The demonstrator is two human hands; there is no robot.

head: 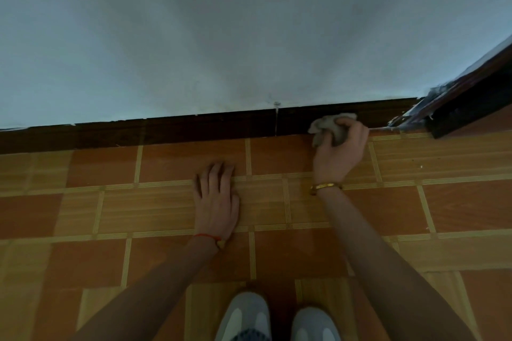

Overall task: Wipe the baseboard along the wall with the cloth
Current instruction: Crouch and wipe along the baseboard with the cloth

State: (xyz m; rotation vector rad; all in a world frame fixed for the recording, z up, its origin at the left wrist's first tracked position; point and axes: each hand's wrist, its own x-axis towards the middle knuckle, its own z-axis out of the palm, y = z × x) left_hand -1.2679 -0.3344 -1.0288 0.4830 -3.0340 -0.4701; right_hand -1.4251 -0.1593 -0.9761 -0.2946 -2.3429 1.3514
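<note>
Tiled floor (277, 158) meets dark baseboard (194, 130).
My right hand (342, 152) grips the grey cloth (328, 126) against it; left hand (216, 202) flat, fingers straight.

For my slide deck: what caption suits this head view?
Right hand presses crumpled grey cloth against dark wooden baseboard; left hand rests flat on tiled floor.

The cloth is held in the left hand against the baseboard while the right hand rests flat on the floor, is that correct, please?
Not quite: the head view shows the hands swapped. The right hand holds the cloth against the baseboard; the left hand rests flat on the floor.
</note>
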